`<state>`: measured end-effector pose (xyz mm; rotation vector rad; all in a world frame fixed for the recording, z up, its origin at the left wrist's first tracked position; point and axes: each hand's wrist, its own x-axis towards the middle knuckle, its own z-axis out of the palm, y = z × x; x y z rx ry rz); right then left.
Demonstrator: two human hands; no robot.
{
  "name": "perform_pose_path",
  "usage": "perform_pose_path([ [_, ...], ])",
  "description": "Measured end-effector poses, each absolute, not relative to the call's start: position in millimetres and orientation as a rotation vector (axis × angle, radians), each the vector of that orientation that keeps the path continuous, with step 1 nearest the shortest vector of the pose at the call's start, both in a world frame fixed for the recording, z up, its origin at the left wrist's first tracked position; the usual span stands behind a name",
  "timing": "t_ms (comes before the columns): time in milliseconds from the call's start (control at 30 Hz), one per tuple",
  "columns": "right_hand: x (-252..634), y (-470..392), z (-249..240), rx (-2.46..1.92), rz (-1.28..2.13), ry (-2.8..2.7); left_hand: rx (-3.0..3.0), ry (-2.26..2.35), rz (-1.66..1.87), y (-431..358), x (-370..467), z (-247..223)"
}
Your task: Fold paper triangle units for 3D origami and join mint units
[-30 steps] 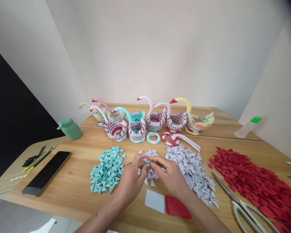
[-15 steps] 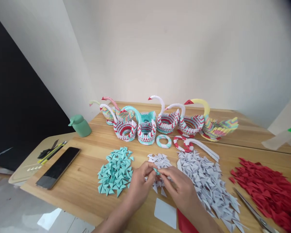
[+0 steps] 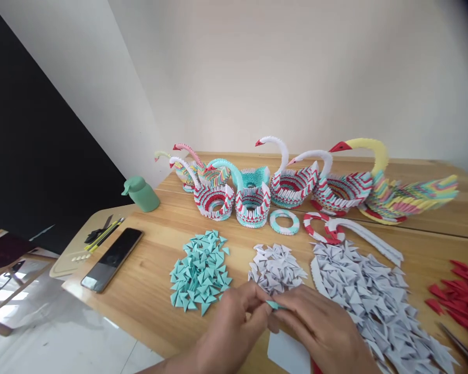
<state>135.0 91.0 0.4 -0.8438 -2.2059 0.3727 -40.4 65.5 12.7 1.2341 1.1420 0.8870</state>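
A small teal folded paper piece sits between my fingertips, with both hands closed on it. My left hand pinches its left side with thumb and forefinger. On the other side, my right hand grips it, the fingers partly covering it. Just left of my hands lies a pile of teal folded paper triangles. A small heap of white paper triangles is right behind them, and a larger white pile spreads to the right. A white paper sheet lies beneath my hands.
Several paper swans line the back, near a teal-white ring, a red-white ring and a white neck piece. Red triangles and scissors lie right. A phone and green bottle stand left.
The view has shifted right-to-left, so the table's left side shows more and the red pile less. My hands have come lower and nearer, still pinching the teal piece.
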Motion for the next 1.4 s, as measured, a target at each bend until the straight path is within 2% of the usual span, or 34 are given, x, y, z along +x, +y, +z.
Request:
perform_pose_path([
  [133, 134.4, 90.9, -0.5, -0.795, 0.316, -2.248, 1.809, 1.25, 0.628, 78.9, -66.9, 21.2],
  [233, 132.9, 90.5, -0.2, -0.806, 0.315, -2.218, 2.204, 1.617, 0.593, 120.6, -97.7, 28.5],
  [300, 131.0, 89.6, -0.2, -0.803, 0.323, -2.215, 2.401, 1.779, 0.416, 152.0, -114.4, 31.3],
  [467, 127.4, 85.3, -0.6, -0.844, 0.326, -2.281, 2.676, 1.649, -0.057, 194.2, -126.6, 18.9],
  [633, 128.8, 85.2, 1.7, -0.825, 0.338, -2.301, 2.701, 1.545, -0.035, 201.6, -124.9, 1.9],
  [767, 129.6, 87.2, 5.6, -0.841, 0.39, -2.293, 2.448, 1.541, 0.343, 198.1, -124.1, 7.2],
  [867, 128.1, 88.0, 7.1, -0.821, 0.438, -2.257, 1.852, 1.328, 0.748, 185.7, -120.8, 16.4],
  [933, 126.8, 88.2, 7.2, -0.827, 0.45, -2.243, 1.384, 1.075, 0.868, 174.6, -117.8, 21.7],
  [1067, 125.7, 88.0, 5.7, -0.823, 0.407, -2.23, 0.87, 0.783, 0.916, 155.6, -112.7, 25.7],
  [1400, 125.1, 88.0, -7.9, -0.773, 0.297, -2.325, 0.651, 0.699, 0.953, 136.5, -110.4, 17.4],
])
